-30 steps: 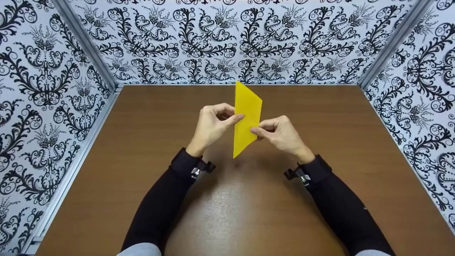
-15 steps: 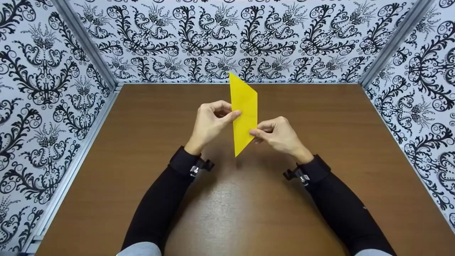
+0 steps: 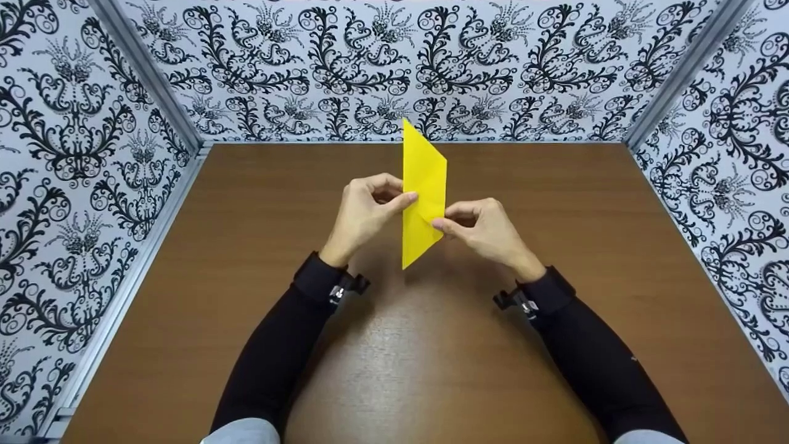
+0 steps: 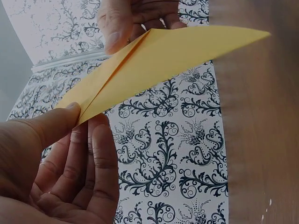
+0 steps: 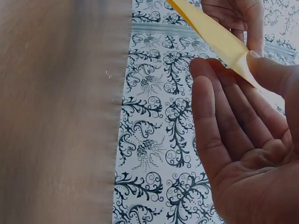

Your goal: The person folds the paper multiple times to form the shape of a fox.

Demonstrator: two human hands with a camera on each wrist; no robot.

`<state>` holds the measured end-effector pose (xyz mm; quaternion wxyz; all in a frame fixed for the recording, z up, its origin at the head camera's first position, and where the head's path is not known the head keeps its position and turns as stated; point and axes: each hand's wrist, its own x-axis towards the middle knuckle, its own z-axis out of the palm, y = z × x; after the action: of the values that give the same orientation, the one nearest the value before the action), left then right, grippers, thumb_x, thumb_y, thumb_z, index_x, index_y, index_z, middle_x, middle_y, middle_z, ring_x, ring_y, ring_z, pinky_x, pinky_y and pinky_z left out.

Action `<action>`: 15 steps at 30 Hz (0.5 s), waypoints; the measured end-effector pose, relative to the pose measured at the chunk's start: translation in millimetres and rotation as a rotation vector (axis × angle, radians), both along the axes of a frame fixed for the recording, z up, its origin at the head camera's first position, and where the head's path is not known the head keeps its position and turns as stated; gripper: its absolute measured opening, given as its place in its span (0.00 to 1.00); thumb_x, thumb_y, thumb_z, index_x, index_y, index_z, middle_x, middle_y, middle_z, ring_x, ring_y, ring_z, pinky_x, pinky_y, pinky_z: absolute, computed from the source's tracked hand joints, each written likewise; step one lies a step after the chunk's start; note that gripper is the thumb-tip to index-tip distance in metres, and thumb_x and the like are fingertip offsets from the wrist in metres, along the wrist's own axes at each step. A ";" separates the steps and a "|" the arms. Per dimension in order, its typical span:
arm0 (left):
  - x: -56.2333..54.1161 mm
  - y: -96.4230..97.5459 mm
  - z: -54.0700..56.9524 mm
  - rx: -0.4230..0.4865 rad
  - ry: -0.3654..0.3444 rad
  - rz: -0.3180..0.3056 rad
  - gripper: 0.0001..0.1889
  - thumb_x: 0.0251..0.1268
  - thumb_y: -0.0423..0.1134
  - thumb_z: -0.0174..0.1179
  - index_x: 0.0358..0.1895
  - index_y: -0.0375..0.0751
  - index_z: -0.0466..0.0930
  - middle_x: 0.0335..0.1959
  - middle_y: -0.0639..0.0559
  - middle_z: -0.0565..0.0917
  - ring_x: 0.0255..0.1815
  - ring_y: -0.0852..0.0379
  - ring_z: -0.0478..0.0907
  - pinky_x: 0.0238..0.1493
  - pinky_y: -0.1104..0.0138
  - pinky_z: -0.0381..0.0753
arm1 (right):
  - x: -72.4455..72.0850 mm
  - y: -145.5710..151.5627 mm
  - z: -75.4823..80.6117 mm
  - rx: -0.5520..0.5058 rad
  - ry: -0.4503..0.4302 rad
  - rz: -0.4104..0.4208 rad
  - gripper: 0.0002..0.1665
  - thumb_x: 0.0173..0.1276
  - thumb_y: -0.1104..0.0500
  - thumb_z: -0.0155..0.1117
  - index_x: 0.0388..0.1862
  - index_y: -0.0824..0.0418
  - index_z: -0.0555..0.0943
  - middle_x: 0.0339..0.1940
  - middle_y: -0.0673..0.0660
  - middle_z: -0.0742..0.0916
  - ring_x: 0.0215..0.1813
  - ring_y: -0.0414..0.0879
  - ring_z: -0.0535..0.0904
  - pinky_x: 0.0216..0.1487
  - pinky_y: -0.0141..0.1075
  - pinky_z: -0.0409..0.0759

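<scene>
A folded sheet of yellow paper (image 3: 425, 179), shaped like a tall trapezoid with pointed ends, is held upright above the table. My left hand (image 3: 367, 206) pinches its long left edge near the middle, thumb in front. Lower down, the right hand (image 3: 487, 231) pinches the short right edge between thumb and fingers. The left wrist view shows a diagonal fold line across the yellow paper (image 4: 135, 70), with the left thumb on one edge. In the right wrist view the right thumb presses the yellow paper (image 5: 219, 39) and bends it slightly.
The brown wooden table (image 3: 394, 370) lies under both hands. Walls with a black-and-white scroll pattern (image 3: 370, 61) enclose it at the back and sides, with metal rails (image 3: 151, 80) at the corners. Dark wrist straps with small cameras (image 3: 336, 293) sit on both forearms.
The paper has risen a little and turned slightly, and its long edge is now close to vertical. A slight crease or bend shows near the right thumb. Both hands keep their pinch.
</scene>
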<state>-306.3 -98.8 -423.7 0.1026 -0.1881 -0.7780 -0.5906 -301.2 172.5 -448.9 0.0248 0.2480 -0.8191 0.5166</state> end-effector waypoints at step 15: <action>3.8 5.2 -2.1 -0.211 0.036 -0.002 0.08 0.80 0.44 0.79 0.50 0.44 0.99 0.44 0.50 0.99 0.37 0.56 0.91 0.42 0.70 0.88 | -3.6 5.6 5.9 -0.139 0.037 -0.074 0.14 0.79 0.55 0.84 0.57 0.60 0.96 0.49 0.60 0.98 0.42 0.47 0.93 0.48 0.30 0.93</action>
<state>-302.5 -93.6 -425.7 0.0957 -0.2090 -0.8338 -0.5019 -304.8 178.1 -443.1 0.0761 0.2248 -0.7894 0.5662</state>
